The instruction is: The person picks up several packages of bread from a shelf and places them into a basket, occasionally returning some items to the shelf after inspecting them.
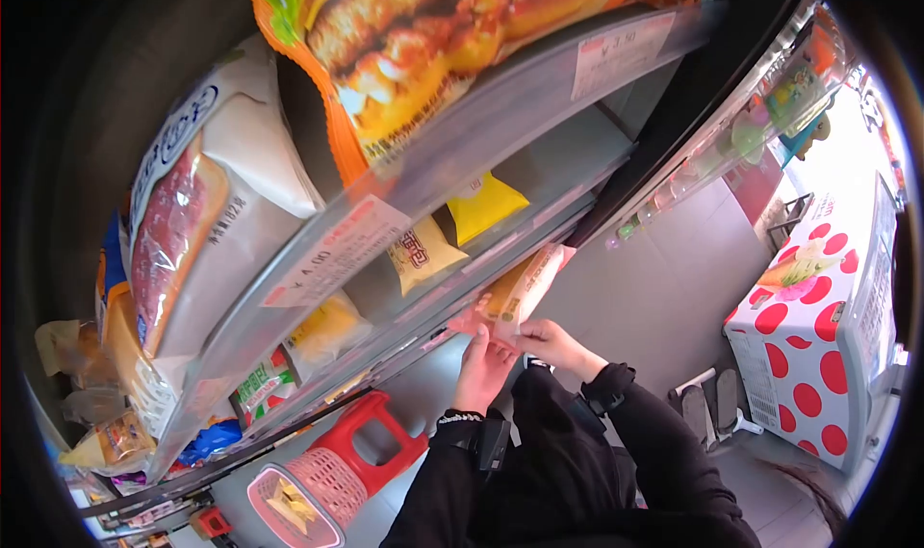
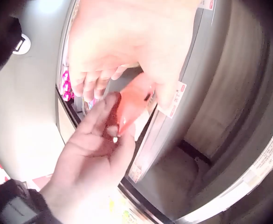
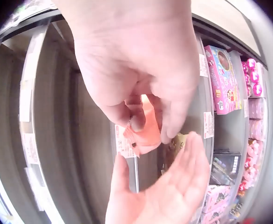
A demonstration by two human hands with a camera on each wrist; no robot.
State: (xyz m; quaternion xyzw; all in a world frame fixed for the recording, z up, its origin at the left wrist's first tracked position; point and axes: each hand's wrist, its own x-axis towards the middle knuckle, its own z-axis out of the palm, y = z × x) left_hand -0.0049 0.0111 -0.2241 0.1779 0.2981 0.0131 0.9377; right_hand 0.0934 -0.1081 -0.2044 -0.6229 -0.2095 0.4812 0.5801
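A pink-orange bread packet [image 1: 520, 288] [image 2: 133, 102] [image 3: 148, 133] is held in front of the lower shelves. The right hand [image 1: 563, 349] [image 2: 87, 156] [image 3: 141, 56] pinches its near end between thumb and fingers. The left hand [image 1: 484, 370] [image 2: 132, 42] [image 3: 160, 198] lies against the packet, palm toward it, with thumb spread and fingers fairly straight. Part of the packet is hidden behind the hands in both wrist views.
Shelves rise at the left, with a white bread bag [image 1: 221, 192], a burger-print packet [image 1: 423, 48] and a yellow packet [image 1: 486, 206]. A pink basket [image 1: 332, 481] stands by a red stool [image 1: 385, 404]. At right is a red-dotted freezer [image 1: 804, 356].
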